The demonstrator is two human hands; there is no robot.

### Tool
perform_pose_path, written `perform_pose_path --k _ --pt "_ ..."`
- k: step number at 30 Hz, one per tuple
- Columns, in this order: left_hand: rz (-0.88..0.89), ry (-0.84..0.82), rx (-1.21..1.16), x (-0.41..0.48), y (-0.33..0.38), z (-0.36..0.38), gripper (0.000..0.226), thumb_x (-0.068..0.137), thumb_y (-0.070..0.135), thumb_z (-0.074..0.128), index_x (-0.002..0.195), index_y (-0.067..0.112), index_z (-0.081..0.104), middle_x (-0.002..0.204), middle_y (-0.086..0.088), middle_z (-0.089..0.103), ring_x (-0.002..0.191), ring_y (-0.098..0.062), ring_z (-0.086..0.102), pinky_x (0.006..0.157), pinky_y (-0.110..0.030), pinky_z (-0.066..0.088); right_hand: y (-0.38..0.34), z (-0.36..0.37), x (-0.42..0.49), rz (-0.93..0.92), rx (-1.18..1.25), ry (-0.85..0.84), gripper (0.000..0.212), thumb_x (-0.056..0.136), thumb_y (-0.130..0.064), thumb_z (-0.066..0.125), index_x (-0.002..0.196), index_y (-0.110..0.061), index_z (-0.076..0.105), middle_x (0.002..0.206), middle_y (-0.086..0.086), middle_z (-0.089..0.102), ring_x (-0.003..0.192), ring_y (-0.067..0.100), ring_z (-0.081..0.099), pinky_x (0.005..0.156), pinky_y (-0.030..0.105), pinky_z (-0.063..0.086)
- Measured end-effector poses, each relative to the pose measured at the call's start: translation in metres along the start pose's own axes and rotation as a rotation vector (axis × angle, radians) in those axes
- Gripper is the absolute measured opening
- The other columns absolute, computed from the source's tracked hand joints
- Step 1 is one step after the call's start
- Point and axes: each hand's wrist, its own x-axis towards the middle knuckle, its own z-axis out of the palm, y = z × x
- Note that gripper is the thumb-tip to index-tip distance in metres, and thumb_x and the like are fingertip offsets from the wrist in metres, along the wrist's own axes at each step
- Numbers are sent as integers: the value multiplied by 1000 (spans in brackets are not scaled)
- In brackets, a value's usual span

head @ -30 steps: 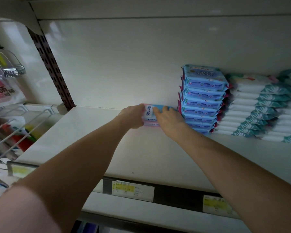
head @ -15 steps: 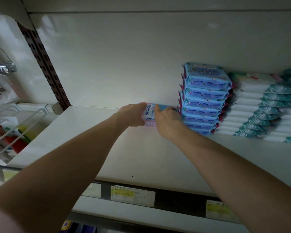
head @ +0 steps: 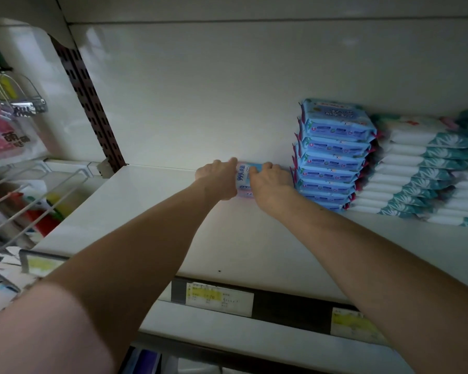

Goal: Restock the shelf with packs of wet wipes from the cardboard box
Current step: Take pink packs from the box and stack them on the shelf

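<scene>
Both my arms reach deep onto the white shelf (head: 135,211). Between my hands sit pink-and-blue packs of wet wipes (head: 243,177) marked 999, low against the back wall. My left hand (head: 219,179) grips their left end. My right hand (head: 270,182) grips their right side, fingers curled over the top. Just to the right stands a tall stack of blue wipes packs (head: 333,155), close to my right hand. The cardboard box is out of view.
A stack of white-and-teal packs (head: 422,171) fills the shelf's right end. Price labels (head: 219,295) line the shelf's front edge. At the left are a perforated upright (head: 89,103), wire baskets (head: 25,201) and hanging goods (head: 3,130).
My hands and the held packs have stayed at the back of the shelf beside the blue stack. The camera has shifted slightly; the grip looks unchanged.
</scene>
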Motion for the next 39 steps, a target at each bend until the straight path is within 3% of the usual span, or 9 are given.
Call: perform_pose_path --k 7,15,19,25,27,31,33,35,39 --pt "-10 90 31 -41 24 -14 42 89 29 59 129 22 49 118 -5 51 108 -25 55 77 -31 38 16 -20 -57 -95 37 145 39 95 -14 50 133 -9 47 129 13 48 120 30 48 92 37 41" --pt "127 43 109 -98 65 -17 39 91 27 55 129 18 52 127 -3 57 116 -25 55 81 -32 41 36 -18 -148 -18 4 141 33 96 -11 44 128 -11 53 131 10 54 121 27 52 92 35 42" --pt "296 20 136 -129 97 -19 46 92 28 56 136 16 48 138 -6 50 125 -28 49 98 -40 42 50 -16 -201 115 21 80 29 94 -10 43 120 -12 57 126 10 56 115 30 54 80 33 39" --pt "585 -16 83 -199 123 -3 40 89 27 58 127 15 54 127 -7 57 111 -28 56 83 -35 45 33 -10 -285 346 56 -197 10 91 -9 47 99 -13 52 113 12 57 85 27 50 73 30 37" --pt "659 -61 102 -229 131 2 37 87 25 60 122 14 57 120 -7 61 100 -27 59 76 -33 46 23 -1 -315 420 41 -217 11 93 -11 48 103 -13 52 117 12 58 91 30 55 73 31 40" --pt "869 -101 128 -287 152 18 26 84 20 59 108 11 63 113 -12 65 92 -31 61 75 -34 49 9 21 -386 595 59 -213 35 94 -14 46 128 -8 52 132 15 55 119 30 55 89 36 45" --pt "947 -119 135 -316 166 28 32 86 23 58 116 12 60 117 -10 63 101 -31 60 79 -36 48 5 31 -422 671 93 -272 35 94 -16 48 128 -8 52 132 14 55 119 29 55 91 36 45" --pt "1019 -134 153 -349 183 34 35 88 24 58 122 14 58 120 -7 60 107 -29 58 77 -36 45 3 38 -459 747 146 -350 29 93 -18 52 121 -11 53 125 12 57 111 29 57 85 37 45" --pt "1188 -179 171 -421 223 48 28 88 24 58 114 14 60 104 -4 60 96 -27 59 71 -35 44 2 58 -542 913 237 -395 3 97 -16 45 96 -14 44 86 5 49 77 24 48 68 35 42"
